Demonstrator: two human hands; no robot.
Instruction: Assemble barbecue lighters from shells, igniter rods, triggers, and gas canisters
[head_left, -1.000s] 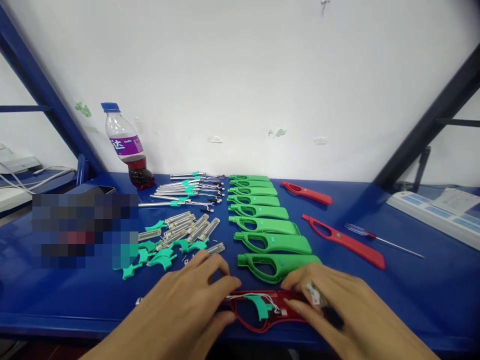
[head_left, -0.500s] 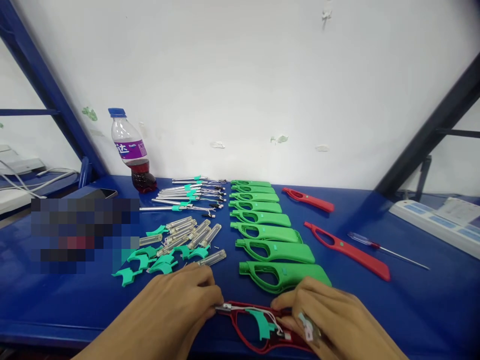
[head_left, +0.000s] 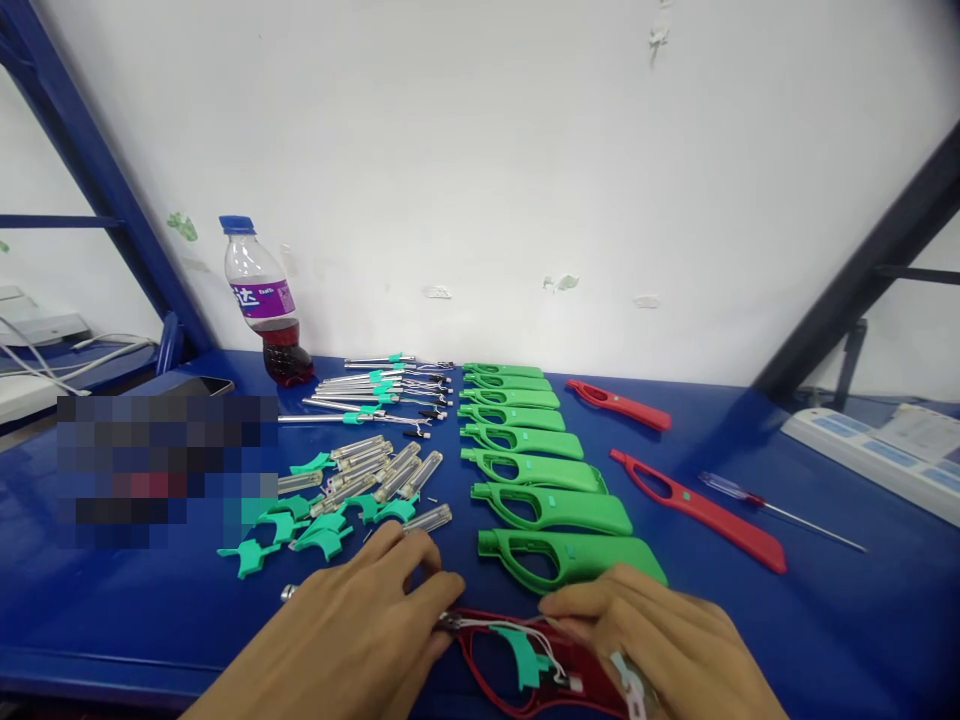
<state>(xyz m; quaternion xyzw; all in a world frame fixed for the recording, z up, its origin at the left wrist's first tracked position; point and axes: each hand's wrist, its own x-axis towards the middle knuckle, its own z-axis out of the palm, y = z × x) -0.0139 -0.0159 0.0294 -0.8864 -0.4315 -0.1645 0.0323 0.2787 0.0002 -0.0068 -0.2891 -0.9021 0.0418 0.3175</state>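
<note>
Near the front edge lies a red lighter shell half (head_left: 480, 680), hollow side up. Inside it sit a green trigger (head_left: 525, 660), white wires (head_left: 551, 645) and a small black-and-white connector (head_left: 568, 683). My left hand (head_left: 390, 600) pinches a metal tube at the shell's narrow end; the tube's other tip (head_left: 288, 593) pokes out beyond the wrist. My right hand (head_left: 652, 630) is closed over the wide end, its fingertips at the upper rim. A clear and whitish plastic piece (head_left: 632, 685), apparently a fuel tank, shows beneath its fingers, mostly hidden.
Green shell halves (head_left: 600, 555) stand in a column behind my hands. Left are clear tanks (head_left: 424, 472), loose green triggers (head_left: 251, 555) and wired metal tubes (head_left: 352, 390). Two red shells (head_left: 720, 515), a screwdriver (head_left: 795, 522) and a power strip (head_left: 870, 455) lie right; a bottle (head_left: 277, 340) stands back left.
My left hand has shifted slightly right along the tube, whose far tip now shows. My right fingertips stay at the rim, and the hand has turned a little over the shell.
</note>
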